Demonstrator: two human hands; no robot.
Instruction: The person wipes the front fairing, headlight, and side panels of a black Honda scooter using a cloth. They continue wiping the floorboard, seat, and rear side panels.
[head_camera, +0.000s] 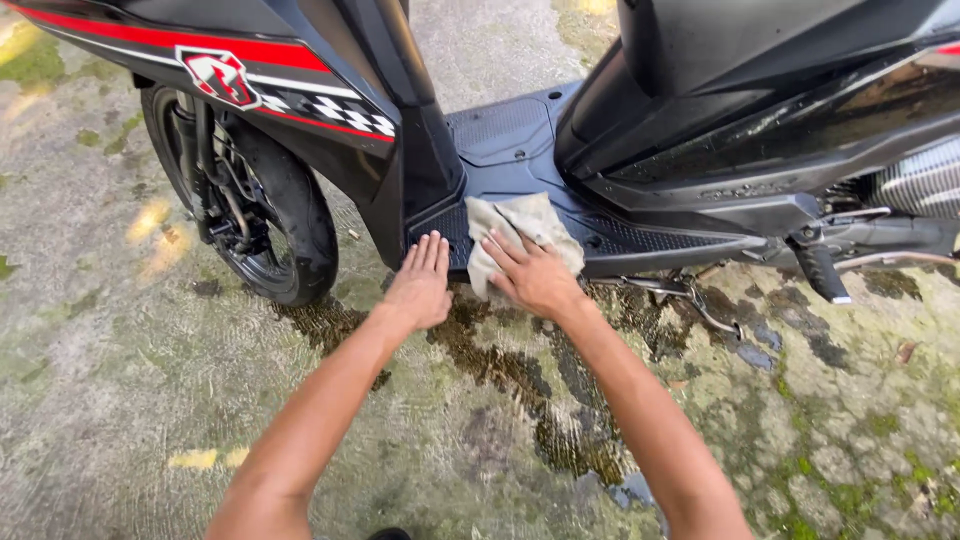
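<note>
A black scooter with red trim stands in front of me, its footboard (510, 140) low in the middle. My right hand (535, 275) presses a beige cloth (515, 235) flat against the footboard's near edge. My left hand (420, 285) rests open, fingers together, on the lower side panel just left of the cloth. Both forearms reach in from the bottom of the view.
The front wheel (270, 215) sits at the left, the seat body (740, 100) and a folded footpeg (825, 275) at the right. A side stand (690, 295) hangs under the frame. The concrete ground (130, 350) is mossy, with dark wet streaks below the footboard.
</note>
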